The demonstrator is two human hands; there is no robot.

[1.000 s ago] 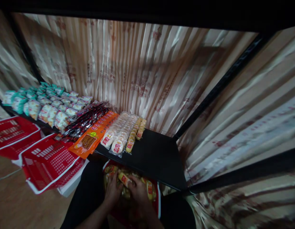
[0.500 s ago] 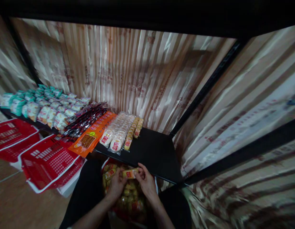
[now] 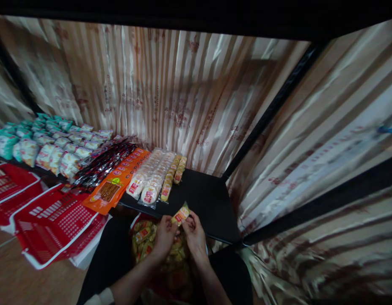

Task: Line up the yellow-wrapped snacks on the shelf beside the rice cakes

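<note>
Both hands hold one small yellow snack packet [image 3: 180, 215] with a red label, tilted up to the right just in front of the shelf edge. My left hand [image 3: 165, 236] pinches its left end, and my right hand [image 3: 194, 235] grips the lower right side. Beneath them a basket between my knees is filled with similar yellow packets [image 3: 145, 243]; the hands and forearms hide part of it. Ahead on the black shelf [image 3: 204, 197] stands a row of yellow packets [image 3: 168, 182], with a shorter row [image 3: 180, 170] to its right.
Left of the yellow rows lie white-wrapped packets [image 3: 150, 188], an orange bag [image 3: 109, 188], dark shiny packs [image 3: 103, 163] and several white-and-teal bags [image 3: 27, 148]. Red baskets [image 3: 56, 220] stand on the floor at left. Black shelf posts [image 3: 272, 110] and a striped curtain [image 3: 145, 84] surround the shelf.
My hands have raised the packet slightly toward the shelf and turned it from nearly level to tilted, right end up. The view has shifted a little to the right.
</note>
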